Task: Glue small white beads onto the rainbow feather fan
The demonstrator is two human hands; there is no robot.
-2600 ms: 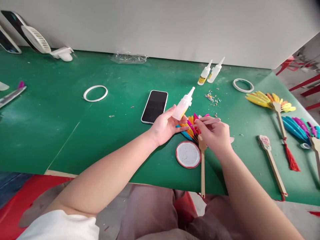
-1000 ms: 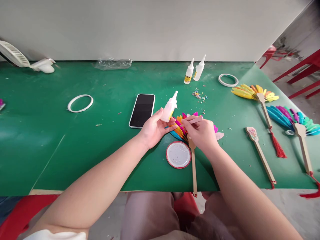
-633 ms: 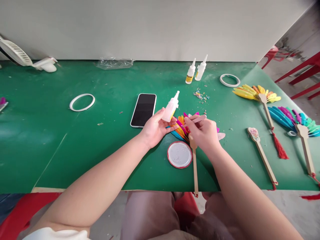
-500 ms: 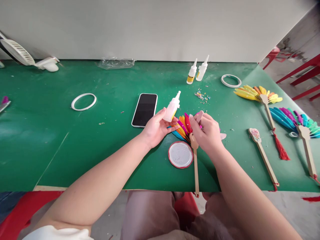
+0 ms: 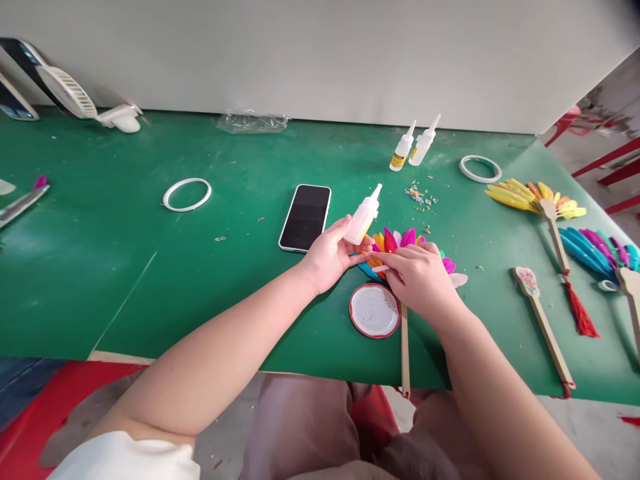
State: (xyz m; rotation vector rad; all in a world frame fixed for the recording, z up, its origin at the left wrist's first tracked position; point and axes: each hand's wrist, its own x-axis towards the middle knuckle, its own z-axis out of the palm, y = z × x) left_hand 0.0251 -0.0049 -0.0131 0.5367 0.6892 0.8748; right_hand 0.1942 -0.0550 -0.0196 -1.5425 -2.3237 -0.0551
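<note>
My left hand (image 5: 327,257) is closed round a white glue bottle (image 5: 363,217) with its pointed nozzle tilted up. Just right of it, my right hand (image 5: 420,277) pinches a small flat pale-pink stick (image 5: 381,268), low over a feather fan (image 5: 407,237) of many colours. That hand covers the middle of the fan, whose wooden handle (image 5: 405,353) runs down to the table's front edge. Beside the handle lies a round white lid with a red rim (image 5: 351,319), holding tiny beads.
A phone (image 5: 305,217) lies left of the bottle. Two glue bottles (image 5: 403,148) stand behind, near coloured bits (image 5: 421,197). White tape rings (image 5: 167,201), a yellow fan (image 5: 515,198), a blue-purple fan (image 5: 585,252) and a wooden handle (image 5: 547,333) are around. A small electric fan (image 5: 75,93) is far left.
My right hand has turned palm down and lowered towards the feathers, with the stick now pointing left. The left hand still holds the bottle. The whole view has shifted slightly.
</note>
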